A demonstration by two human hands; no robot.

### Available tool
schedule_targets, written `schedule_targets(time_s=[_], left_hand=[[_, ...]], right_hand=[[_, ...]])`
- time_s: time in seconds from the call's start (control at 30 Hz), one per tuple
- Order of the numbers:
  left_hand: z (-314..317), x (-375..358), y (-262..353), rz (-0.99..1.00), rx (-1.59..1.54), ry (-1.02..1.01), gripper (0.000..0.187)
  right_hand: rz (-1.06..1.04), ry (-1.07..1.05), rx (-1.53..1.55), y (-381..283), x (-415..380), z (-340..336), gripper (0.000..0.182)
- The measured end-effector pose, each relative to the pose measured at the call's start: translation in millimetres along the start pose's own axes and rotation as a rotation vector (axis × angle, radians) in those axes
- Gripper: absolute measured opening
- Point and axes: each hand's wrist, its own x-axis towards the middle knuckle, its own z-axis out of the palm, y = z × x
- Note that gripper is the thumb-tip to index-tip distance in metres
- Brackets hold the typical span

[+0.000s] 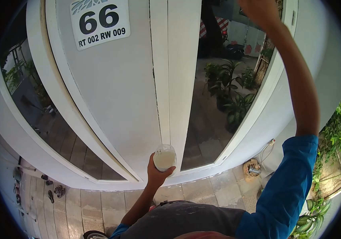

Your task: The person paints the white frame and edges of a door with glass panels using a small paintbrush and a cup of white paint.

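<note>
My left hand (158, 175) is wrapped round a clear cup (165, 158) with a whitish content. It is at waist height in front of the white frame (169, 99) between a grey panel and a dark glass pane. My right arm is raised high at the right. The right hand (259, 14) is cut off by the top edge, close to the upper part of the window's white frame. Its fingers are out of sight, so whether it holds anything is hidden.
A number plate reading 66 (100, 23) is fixed on the grey wall panel (106, 99). The dark window (226, 91) reflects plants. A brown object with a metal piece (253, 170) sits by the wall below a cable. Sandals (59, 192) lie on the tiles at left.
</note>
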Motion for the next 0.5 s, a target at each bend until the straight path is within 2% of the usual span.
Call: schedule_targets(time_s=[0.03, 0.1, 0.13, 0.2, 0.27, 0.3, 0.37, 0.43, 0.5], left_hand=[[-1, 1, 0, -0.003, -0.022, 0.020, 0.081], [-4, 1, 1, 0.015, -0.009, 0.016, 0.081], [-5, 0, 2, 0.034, 0.000, 0.015, 0.082], [-6, 0, 5, 0.022, -0.017, 0.017, 0.081], [-7, -1, 11, 0.005, -0.028, 0.015, 0.081], [-6, -1, 15, 0.012, -0.008, 0.012, 0.080], [-5, 0, 18, 0.021, 0.010, 0.013, 0.080], [-5, -1, 16, 0.033, 0.013, 0.016, 0.078], [-6, -1, 15, 0.023, 0.051, 0.008, 0.081]], right_hand=[[-0.080, -0.112, -0.166, 11, -25, 8, 0.020], [-0.277, -0.087, 0.193, -44, -56, 4, 0.023], [-0.284, -0.117, 0.208, -63, -77, 5, 0.020], [-0.110, -0.357, 0.422, -92, -107, 1, 0.019], [0.085, -0.514, 0.526, -98, -107, 2, 0.019], [0.085, -0.514, 0.529, -93, -99, 2, 0.019], [0.226, -0.393, 0.460, -62, -56, 3, 0.016], [0.200, -0.318, -0.009, -3, -18, 0, 0.013], [0.082, 0.059, 0.303, -1, 36, -7, 0.018]])
